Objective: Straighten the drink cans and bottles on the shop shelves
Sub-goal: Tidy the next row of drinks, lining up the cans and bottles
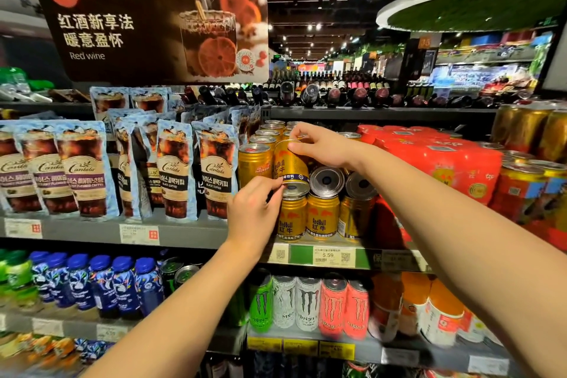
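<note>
The gold can (290, 164) tilts, top leaning back-left and its base rim toward the camera, perched on the lower row of Red Bull cans (322, 216) on the middle shelf (184, 232). The right hand (322, 147) pinches its top rim; the left hand (254, 209) pinches its base edge. 2 more cans (343, 182) beside it lie tipped, bases outward — their labels hidden. A price tag (328, 256) reads 5.59.
</note>
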Action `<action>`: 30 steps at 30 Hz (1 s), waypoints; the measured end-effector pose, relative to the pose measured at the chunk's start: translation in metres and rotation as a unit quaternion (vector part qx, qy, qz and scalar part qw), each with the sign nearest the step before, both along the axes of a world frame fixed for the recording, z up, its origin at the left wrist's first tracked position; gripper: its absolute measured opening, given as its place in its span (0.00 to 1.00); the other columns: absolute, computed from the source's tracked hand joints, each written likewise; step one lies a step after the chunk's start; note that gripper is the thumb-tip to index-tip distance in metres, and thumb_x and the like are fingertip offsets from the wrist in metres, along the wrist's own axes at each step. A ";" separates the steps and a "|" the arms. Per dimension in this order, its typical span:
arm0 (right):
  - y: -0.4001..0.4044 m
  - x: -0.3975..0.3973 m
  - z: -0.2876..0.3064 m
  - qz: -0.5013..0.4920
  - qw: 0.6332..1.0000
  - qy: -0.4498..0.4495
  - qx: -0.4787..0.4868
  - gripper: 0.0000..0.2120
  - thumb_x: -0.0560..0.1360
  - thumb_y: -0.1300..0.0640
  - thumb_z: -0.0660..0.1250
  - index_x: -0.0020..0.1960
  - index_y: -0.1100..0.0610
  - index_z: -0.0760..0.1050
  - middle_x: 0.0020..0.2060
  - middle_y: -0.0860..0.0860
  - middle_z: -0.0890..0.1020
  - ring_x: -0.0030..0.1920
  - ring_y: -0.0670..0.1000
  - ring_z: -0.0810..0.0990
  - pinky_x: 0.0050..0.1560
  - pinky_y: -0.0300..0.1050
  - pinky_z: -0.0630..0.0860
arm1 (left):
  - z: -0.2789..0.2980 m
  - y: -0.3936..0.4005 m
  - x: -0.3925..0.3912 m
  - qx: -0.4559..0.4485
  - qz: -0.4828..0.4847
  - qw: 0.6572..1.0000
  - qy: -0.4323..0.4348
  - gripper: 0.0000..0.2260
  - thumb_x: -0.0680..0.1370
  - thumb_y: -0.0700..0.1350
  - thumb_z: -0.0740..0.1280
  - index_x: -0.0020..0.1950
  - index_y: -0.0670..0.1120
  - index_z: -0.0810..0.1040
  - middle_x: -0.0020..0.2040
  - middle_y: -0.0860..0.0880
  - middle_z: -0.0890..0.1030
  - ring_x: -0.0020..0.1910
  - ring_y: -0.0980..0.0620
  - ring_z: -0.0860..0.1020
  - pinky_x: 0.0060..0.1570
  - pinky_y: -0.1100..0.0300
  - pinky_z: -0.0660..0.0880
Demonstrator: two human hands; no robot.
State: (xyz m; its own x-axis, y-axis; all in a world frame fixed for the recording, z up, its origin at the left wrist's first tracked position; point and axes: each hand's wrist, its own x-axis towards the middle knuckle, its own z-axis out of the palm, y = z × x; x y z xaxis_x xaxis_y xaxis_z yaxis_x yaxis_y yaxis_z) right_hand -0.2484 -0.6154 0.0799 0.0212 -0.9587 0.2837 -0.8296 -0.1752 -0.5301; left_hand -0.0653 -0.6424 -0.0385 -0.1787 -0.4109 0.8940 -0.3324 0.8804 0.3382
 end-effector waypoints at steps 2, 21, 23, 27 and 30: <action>0.001 -0.001 -0.001 0.005 0.999 -0.032 -0.014 0.09 0.78 0.50 0.67 0.50 0.54 0.70 0.48 0.50 0.77 0.46 0.50 0.75 0.49 0.48 0.74 | -0.002 0.001 0.000 -0.014 -0.008 1.000 0.007 0.05 0.74 0.37 0.74 0.49 0.41 0.85 0.46 0.49 0.85 0.44 0.52 0.83 0.42 0.54 0.80; 0.007 -0.003 -0.008 0.014 0.993 -0.045 -0.107 0.15 0.68 0.50 0.78 0.43 0.52 0.72 0.51 0.55 0.81 0.55 0.58 0.78 0.56 0.55 0.73 | -0.016 0.018 -0.011 0.159 -0.035 0.981 0.108 0.08 0.72 0.43 0.77 0.50 0.44 0.86 0.46 0.53 0.84 0.47 0.61 0.80 0.52 0.72 0.73; 0.008 -0.002 -0.008 0.014 0.994 -0.027 -0.108 0.15 0.68 0.50 0.78 0.42 0.50 0.71 0.51 0.51 0.80 0.55 0.55 0.77 0.52 0.51 0.72 | -0.017 0.019 -0.013 0.168 -0.038 0.979 0.106 0.08 0.72 0.44 0.77 0.50 0.45 0.86 0.47 0.54 0.84 0.47 0.61 0.80 0.53 0.70 0.74; 0.010 -0.001 -0.011 0.022 0.994 -0.009 -0.108 0.16 0.69 0.52 0.78 0.42 0.51 0.70 0.46 0.43 0.77 0.52 0.49 0.75 0.61 0.54 0.72 | -0.018 0.017 -0.014 0.173 -0.034 0.979 0.101 0.07 0.73 0.44 0.76 0.49 0.46 0.86 0.46 0.54 0.84 0.47 0.59 0.81 0.52 0.68 0.75; 0.011 0.000 -0.010 0.017 0.995 0.008 -0.103 0.16 0.68 0.51 0.78 0.41 0.49 0.69 0.45 0.41 0.75 0.50 0.47 0.74 0.62 0.56 0.72 | -0.018 0.015 -0.014 0.173 -0.032 0.980 0.096 0.05 0.73 0.44 0.76 0.48 0.46 0.86 0.45 0.55 0.84 0.46 0.61 0.80 0.50 0.71 0.73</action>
